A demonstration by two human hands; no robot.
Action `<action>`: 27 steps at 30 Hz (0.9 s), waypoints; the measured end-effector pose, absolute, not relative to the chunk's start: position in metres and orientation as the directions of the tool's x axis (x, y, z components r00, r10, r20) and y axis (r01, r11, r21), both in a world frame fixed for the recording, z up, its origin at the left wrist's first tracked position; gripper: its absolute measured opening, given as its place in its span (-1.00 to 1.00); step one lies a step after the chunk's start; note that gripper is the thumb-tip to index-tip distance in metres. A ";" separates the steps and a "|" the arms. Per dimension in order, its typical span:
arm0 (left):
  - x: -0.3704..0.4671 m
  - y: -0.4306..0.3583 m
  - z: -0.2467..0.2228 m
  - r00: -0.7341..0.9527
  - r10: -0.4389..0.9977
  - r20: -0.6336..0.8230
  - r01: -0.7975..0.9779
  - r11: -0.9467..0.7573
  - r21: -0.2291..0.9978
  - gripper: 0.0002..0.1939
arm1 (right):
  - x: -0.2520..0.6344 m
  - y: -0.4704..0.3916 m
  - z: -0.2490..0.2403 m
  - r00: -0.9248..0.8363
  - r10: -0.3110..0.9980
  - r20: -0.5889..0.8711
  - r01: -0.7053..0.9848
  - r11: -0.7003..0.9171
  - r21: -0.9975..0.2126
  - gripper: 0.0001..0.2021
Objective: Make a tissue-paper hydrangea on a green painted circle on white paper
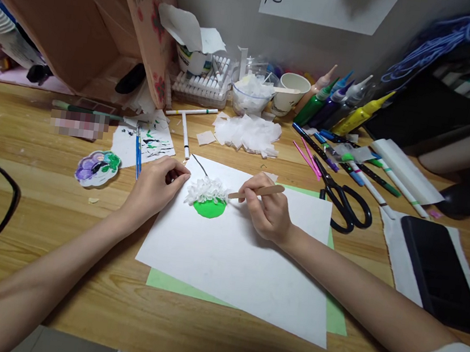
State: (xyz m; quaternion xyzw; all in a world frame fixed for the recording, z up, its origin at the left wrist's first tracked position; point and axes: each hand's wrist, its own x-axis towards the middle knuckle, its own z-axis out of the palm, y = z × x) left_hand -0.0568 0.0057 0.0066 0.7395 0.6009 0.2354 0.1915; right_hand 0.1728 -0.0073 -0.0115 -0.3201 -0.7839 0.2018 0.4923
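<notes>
My right hand grips a flat wooden craft stick. The stick's tip touches or nearly touches the right side of a cluster of white crumpled tissue pieces. That cluster covers the upper part of a bright green paper circle on a white sheet of paper. At the sheet's left edge rests my left hand, fingers curled, thumb and index tip together beside the tissue; whether anything is between them is hidden. A dark drawn line runs up from the cluster. Light green paper lies underneath.
Black-handled scissors and a phone lie to the right. Loose white tissue pieces, a bowl of tissue, a paper cup and paint bottles stand behind. A paint palette and brushes are left.
</notes>
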 end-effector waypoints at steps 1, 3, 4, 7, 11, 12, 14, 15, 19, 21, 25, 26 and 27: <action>-0.057 0.006 0.007 0.167 0.979 0.115 0.797 -0.203 0.568 -0.88 | 0.172 -0.007 -0.011 -0.319 0.698 0.642 0.306 0.716 -0.627 -0.85; -0.057 0.006 0.007 0.169 0.979 0.115 0.795 -0.204 0.571 -0.88 | 0.171 -0.006 -0.011 -0.329 0.689 0.647 0.298 0.725 -0.621 -0.85; -0.057 0.006 0.006 0.171 0.978 0.118 0.794 -0.207 0.572 -0.88 | 0.171 -0.005 -0.011 -0.334 0.683 0.649 0.292 0.730 -0.618 -0.85; -0.057 0.006 0.006 0.175 0.977 0.123 0.791 -0.214 0.573 -0.88 | 0.168 -0.002 -0.012 -0.355 0.684 0.637 0.297 0.729 -0.617 -0.85; -0.057 0.006 0.006 0.171 0.978 0.116 0.796 -0.207 0.569 -0.87 | 0.168 -0.001 -0.012 -0.349 0.703 0.620 0.310 0.711 -0.631 -0.83; -0.057 0.006 0.006 0.170 0.979 0.116 0.795 -0.206 0.570 -0.87 | 0.168 -0.001 -0.012 -0.331 0.705 0.628 0.306 0.709 -0.635 -0.82; -0.057 0.006 0.006 0.171 0.978 0.120 0.791 -0.209 0.575 -0.87 | 0.169 -0.002 -0.012 -0.277 0.705 0.653 0.294 0.709 -0.641 -0.81; -0.057 0.006 0.006 0.173 0.977 0.123 0.788 -0.212 0.578 -0.87 | 0.170 -0.003 -0.011 -0.250 0.702 0.667 0.290 0.711 -0.640 -0.80; -0.058 0.006 0.005 0.175 0.976 0.131 0.785 -0.219 0.580 -0.88 | 0.170 -0.003 -0.011 -0.239 0.681 0.692 0.297 0.730 -0.615 -0.82; -0.058 0.006 0.005 0.172 0.976 0.136 0.784 -0.220 0.581 -0.89 | 0.170 -0.002 -0.011 -0.271 0.666 0.695 0.305 0.744 -0.595 -0.82; -0.058 0.007 0.003 0.173 0.974 0.148 0.780 -0.228 0.582 -0.91 | 0.169 -0.001 -0.012 -0.300 0.653 0.696 0.299 0.757 -0.581 -0.82; -0.058 0.007 0.003 0.175 0.973 0.150 0.780 -0.230 0.582 -0.91 | 0.169 -0.001 -0.013 -0.304 0.652 0.694 0.298 0.757 -0.581 -0.82; -0.059 0.007 0.003 0.176 0.973 0.151 0.781 -0.231 0.580 -0.92 | 0.169 -0.001 -0.013 -0.307 0.654 0.692 0.296 0.756 -0.583 -0.82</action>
